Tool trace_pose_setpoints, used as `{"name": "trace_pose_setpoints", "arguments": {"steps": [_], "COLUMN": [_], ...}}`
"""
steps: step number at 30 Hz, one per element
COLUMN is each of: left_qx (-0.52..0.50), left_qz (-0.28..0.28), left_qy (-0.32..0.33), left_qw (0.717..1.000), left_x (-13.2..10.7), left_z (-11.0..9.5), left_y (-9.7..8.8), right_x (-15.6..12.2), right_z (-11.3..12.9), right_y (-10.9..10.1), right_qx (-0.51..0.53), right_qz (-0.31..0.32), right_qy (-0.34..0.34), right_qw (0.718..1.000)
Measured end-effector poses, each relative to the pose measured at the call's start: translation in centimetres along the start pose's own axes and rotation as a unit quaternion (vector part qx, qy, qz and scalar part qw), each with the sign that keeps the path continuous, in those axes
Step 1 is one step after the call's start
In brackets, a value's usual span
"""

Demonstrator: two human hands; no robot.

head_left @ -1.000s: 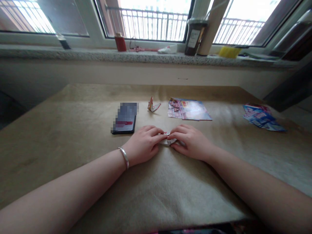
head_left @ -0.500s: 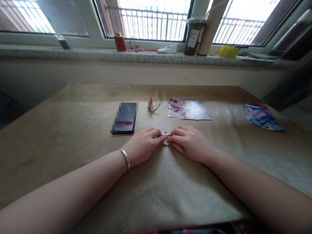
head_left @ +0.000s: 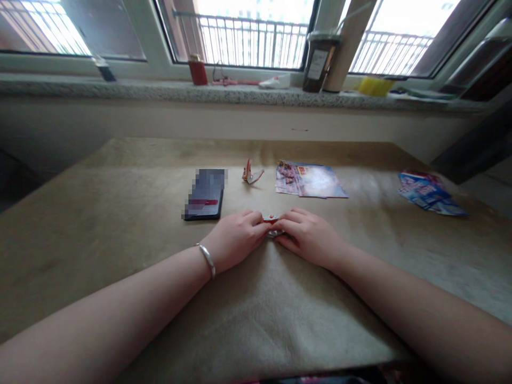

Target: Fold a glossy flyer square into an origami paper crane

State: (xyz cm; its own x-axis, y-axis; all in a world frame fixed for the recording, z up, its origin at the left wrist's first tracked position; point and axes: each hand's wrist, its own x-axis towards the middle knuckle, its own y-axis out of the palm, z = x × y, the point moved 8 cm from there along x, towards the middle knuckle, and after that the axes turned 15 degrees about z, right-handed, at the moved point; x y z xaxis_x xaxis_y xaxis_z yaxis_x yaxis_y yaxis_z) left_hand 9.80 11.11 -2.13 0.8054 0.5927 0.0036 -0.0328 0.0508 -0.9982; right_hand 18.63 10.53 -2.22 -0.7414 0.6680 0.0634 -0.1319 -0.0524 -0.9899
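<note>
My left hand [head_left: 236, 239] and my right hand [head_left: 310, 237] meet fingertip to fingertip at the middle of the tan table [head_left: 100, 234]. Between them sits a small folded piece of paper [head_left: 272, 225], white with red marks, pinched from both sides and mostly hidden by my fingers. Both hands rest on the table surface with fingers curled. A silver bangle [head_left: 207, 260] circles my left wrist.
A dark phone [head_left: 205, 194] lies left of and beyond my hands. A small folded paper figure [head_left: 250, 174] stands past them, beside a stack of printed sheets [head_left: 308, 180]. More printed sheets [head_left: 428, 193] lie at the far right. The window sill [head_left: 240, 93] holds a red cup, bottles and small items.
My fingers have drawn closer together over the paper, which now shows less than a second ago. My arms have hardly moved.
</note>
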Motion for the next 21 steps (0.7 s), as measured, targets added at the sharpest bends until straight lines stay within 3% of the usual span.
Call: {"name": "trace_pose_setpoints", "arguments": {"steps": [21], "left_qx": [0.004], "left_qz": [0.001], "left_qy": [0.004], "left_qw": [1.0], "left_x": [-0.05], "left_z": [0.03], "left_y": [-0.04], "right_x": [-0.03], "right_z": [0.08], "right_y": [-0.22], "right_qx": [-0.038], "right_qz": [-0.003], "right_qy": [0.0], "right_qw": [0.999]}}
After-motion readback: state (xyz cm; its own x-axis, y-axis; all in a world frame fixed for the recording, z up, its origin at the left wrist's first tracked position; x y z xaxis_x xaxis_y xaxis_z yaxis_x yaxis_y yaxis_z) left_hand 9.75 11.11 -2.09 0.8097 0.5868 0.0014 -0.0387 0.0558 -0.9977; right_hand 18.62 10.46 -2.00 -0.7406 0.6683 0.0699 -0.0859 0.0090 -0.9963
